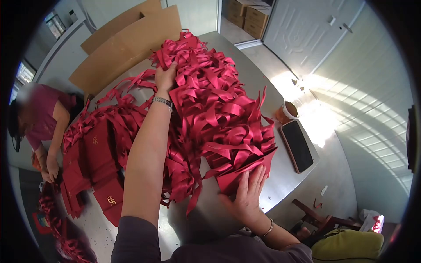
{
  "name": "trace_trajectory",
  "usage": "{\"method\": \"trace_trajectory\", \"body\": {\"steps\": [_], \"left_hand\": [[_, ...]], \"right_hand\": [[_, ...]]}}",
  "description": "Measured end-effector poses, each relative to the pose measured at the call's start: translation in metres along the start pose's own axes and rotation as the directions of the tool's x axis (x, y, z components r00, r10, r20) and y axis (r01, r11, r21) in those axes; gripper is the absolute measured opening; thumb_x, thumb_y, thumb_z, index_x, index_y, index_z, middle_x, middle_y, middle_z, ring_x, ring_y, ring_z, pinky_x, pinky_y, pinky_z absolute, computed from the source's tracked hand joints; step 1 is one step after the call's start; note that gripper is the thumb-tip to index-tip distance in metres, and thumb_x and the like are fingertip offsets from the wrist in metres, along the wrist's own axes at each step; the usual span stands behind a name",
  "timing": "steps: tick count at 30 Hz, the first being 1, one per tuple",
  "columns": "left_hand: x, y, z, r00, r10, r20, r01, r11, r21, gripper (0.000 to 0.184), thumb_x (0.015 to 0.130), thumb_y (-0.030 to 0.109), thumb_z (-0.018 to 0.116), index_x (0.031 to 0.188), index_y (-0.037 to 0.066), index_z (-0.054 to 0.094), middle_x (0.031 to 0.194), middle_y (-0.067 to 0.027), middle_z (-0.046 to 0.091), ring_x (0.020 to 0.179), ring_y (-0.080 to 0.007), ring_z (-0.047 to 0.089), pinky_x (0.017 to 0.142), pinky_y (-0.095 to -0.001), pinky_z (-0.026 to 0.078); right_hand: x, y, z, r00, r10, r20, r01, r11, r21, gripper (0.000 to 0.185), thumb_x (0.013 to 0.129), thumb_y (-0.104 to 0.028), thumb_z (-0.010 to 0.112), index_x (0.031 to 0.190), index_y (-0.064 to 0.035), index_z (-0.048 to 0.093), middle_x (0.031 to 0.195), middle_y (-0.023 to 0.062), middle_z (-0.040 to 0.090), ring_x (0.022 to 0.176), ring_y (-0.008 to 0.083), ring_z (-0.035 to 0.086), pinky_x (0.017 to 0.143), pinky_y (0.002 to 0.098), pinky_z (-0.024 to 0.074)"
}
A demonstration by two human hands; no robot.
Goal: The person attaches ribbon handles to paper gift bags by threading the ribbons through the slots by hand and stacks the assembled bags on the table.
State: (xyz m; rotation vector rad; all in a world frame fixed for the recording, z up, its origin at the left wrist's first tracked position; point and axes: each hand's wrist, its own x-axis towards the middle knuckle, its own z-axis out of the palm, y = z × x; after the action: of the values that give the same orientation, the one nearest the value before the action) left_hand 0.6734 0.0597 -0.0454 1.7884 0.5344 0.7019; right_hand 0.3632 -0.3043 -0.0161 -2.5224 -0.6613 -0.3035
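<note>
Presses the near bag [228, 181] of the row with a flat right hand [247, 201], gripping nothing, apparently against slumping on the table [276, 195]; rests the left hand [165, 79] among far ribbons [193, 57] (cannot tell its grip, with fingertips buried).

Grey bench [254, 79] with a smooth sheen, heaped with red.
A long row of ribboned red bags [219, 96] runs from its far end toward the front; to the left lie overlapping red bags with gold lettering [98, 149], ribbons tangled beyond them, and near the right edge a phone [297, 147] rests dark screen up.
</note>
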Motion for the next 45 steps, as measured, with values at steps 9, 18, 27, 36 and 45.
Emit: {"method": "trace_trajectory", "body": {"steps": [9, 18, 27, 36, 45], "left_hand": [[0.013, 0.001, 0.019, 0.999, -0.03, -0.023, 0.033, 0.994, 0.104, 0.066, 0.07, 0.051, 0.075, 0.108, -0.002, 0.066, 0.108, -0.0238, 0.067, 0.104, -0.0349, 0.064, 0.091, -0.0404, 0.047], [-0.034, 0.048, -0.031, 0.989, 0.083, 0.124, -0.046, 0.96, -0.277, 0.061, 0.093, 0.033, 0.059, 0.136, -0.007, 0.042, 0.137, -0.019, 0.049, 0.123, -0.0229, 0.05, 0.104, -0.0323, 0.037], [-0.189, 0.086, -0.047, 0.795, -0.279, 0.538, 0.536, 0.738, -0.41, 0.07, 0.099, 0.051, 0.041, 0.143, -0.002, 0.032, 0.145, -0.0165, 0.039, 0.13, -0.0263, 0.043, 0.11, -0.0361, 0.032], [-0.226, 0.095, -0.023, 0.848, -0.337, 0.41, 0.517, 0.7, -0.493, 0.081, 0.093, 0.067, 0.032, 0.135, -0.001, 0.044, 0.13, -0.0122, 0.055, 0.112, -0.0227, 0.059, 0.095, -0.0348, 0.048], [-0.226, 0.051, -0.065, 0.968, 0.184, 0.17, -0.239, 0.884, 0.402, 0.046, 0.097, 0.039, 0.042, 0.122, 0.003, 0.054, 0.124, -0.0184, 0.055, 0.114, -0.0396, 0.05, 0.099, -0.0598, 0.034]], "right_hand": [[0.003, 0.008, 0.011, 0.999, 0.028, -0.023, -0.027, 1.0, 0.003, 0.107, 0.066, -0.042, 0.08, 0.144, 0.0014, 0.021, 0.142, 0.0441, 0.016, 0.133, 0.0619, 0.016, 0.104, 0.0713, 0.0154], [0.006, 0.006, 0.013, 0.996, 0.047, -0.074, -0.049, 0.999, -0.021, 0.108, 0.063, -0.041, 0.082, 0.146, -0.0031, 0.023, 0.146, 0.0393, 0.018, 0.135, 0.0574, 0.019, 0.105, 0.0679, 0.0178], [0.003, 0.006, 0.011, 0.996, 0.053, -0.073, -0.053, 0.999, -0.003, 0.105, 0.067, -0.041, 0.08, 0.146, -0.0017, 0.023, 0.146, 0.04, 0.015, 0.135, 0.0584, 0.017, 0.105, 0.0682, 0.0173], [0.01, 0.0, 0.008, 0.987, 0.128, -0.1, -0.126, 0.992, 0.019, 0.103, 0.069, -0.033, 0.078, 0.147, 0.0011, 0.021, 0.146, 0.0395, 0.014, 0.137, 0.057, 0.014, 0.107, 0.0655, 0.0181], [0.004, 0.011, 0.012, 0.978, 0.033, -0.204, -0.032, 0.999, 0.006, 0.11, 0.073, -0.043, 0.078, 0.148, 0.0038, 0.013, 0.152, 0.0329, 0.009, 0.14, 0.0518, 0.009, 0.113, 0.0582, 0.0125]]}}
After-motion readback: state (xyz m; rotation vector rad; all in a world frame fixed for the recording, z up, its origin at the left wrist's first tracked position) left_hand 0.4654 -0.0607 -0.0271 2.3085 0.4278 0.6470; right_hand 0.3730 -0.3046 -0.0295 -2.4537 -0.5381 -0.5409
